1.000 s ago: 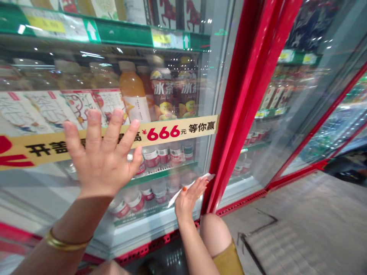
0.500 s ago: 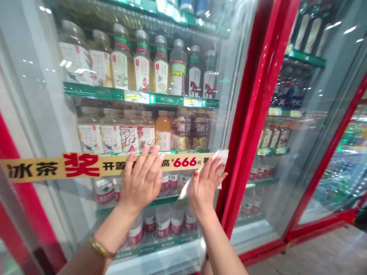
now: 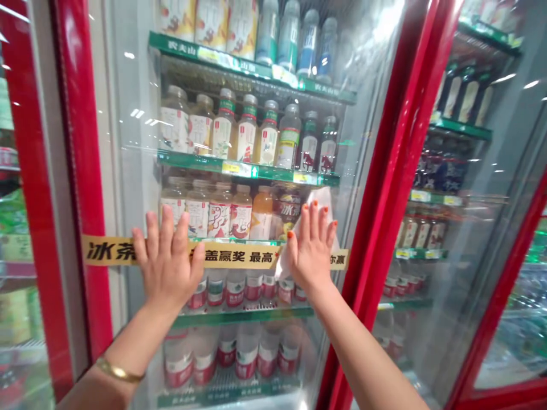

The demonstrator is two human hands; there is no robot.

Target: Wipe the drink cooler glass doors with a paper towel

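Observation:
Both my hands lie against the glass door (image 3: 132, 319) of a red-framed drinks fridge. My left hand (image 3: 167, 256) is open, fingers spread, over the left part of a yellow printed strip (image 3: 239, 256) that runs across the door. My right hand (image 3: 314, 245) is flat with fingers apart, pressing a thin white wipe (image 3: 321, 198) to the glass near the strip's right end. Part of the wipe is hidden under the palm; whether it is paper or cloth I cannot tell. A gold bangle (image 3: 119, 370) circles my left wrist.
Behind the glass, bottled drinks (image 3: 248, 134) stand in rows on green-edged shelves (image 3: 248, 165). A red door frame (image 3: 391, 171) rises right of my hands, with another glass-fronted fridge section (image 3: 461, 228) beyond. Another red upright (image 3: 81, 171) borders the left side.
My left hand has slid left along the strip. My right hand and the wipe have moved slightly up and left on the glass. The view now takes in a higher shelf.

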